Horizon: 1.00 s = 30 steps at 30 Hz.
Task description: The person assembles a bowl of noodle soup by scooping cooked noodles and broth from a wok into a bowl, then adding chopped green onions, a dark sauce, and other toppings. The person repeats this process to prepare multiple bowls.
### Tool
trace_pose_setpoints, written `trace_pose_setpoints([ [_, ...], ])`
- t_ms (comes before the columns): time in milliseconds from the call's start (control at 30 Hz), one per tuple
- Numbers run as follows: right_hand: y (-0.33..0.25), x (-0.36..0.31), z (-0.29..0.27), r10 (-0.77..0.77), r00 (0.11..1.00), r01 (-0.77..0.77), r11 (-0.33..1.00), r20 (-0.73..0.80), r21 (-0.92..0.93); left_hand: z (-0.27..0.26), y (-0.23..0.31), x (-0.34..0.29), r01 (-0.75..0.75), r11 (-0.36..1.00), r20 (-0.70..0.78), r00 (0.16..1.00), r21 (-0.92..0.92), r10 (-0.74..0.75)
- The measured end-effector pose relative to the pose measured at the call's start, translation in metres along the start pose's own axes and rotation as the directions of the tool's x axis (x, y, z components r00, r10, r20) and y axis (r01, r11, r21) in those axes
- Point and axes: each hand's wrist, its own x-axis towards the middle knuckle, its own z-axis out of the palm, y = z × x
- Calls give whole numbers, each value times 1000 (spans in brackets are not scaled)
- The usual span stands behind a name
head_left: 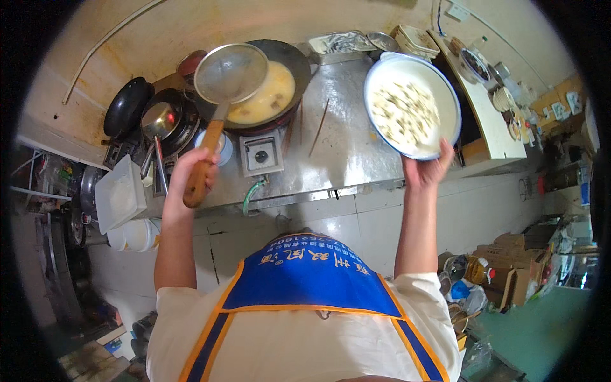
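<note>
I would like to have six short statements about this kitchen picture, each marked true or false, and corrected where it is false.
1. The left hand holds a strainer. True.
2. The strainer's handle is bare metal. False: it is wooden.
3. The right hand holds a white bowl. True.
4. The bowl contains whole red peppers. False: it contains small pale pieces.
5. The wok holds pale yellow liquid. True.
6. The apron is green. False: it is blue with orange edging.

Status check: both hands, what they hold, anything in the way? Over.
Left hand gripping strainer by wooden handle. Right hand gripping white basin, pale pieces inside. Strainer partly blocks view of wok.
</note>
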Motion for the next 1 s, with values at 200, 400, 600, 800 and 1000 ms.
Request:
trace_pose_setpoints([
  [200,127,122,109,34,964,73,922,265,-381,-1,7,12,95,990,180,981,-103,-75],
  [400,235,163,157,-156,823,562,74,547,-824,1,18,19,111,981,199,977,-158,-79],
  [600,276,154,164,9,569,796,-258,822,-548,-1,26,21,143,976,170,979,-166,-114],
  [800,267,164,171,-187,518,788,-274,835,-551,-16,17,45,206,954,164,971,-217,-172],
  [1000,225,194,164,-66,985,111,950,159,-293,-28,12,51,169,957,174,976,-235,-130],
])
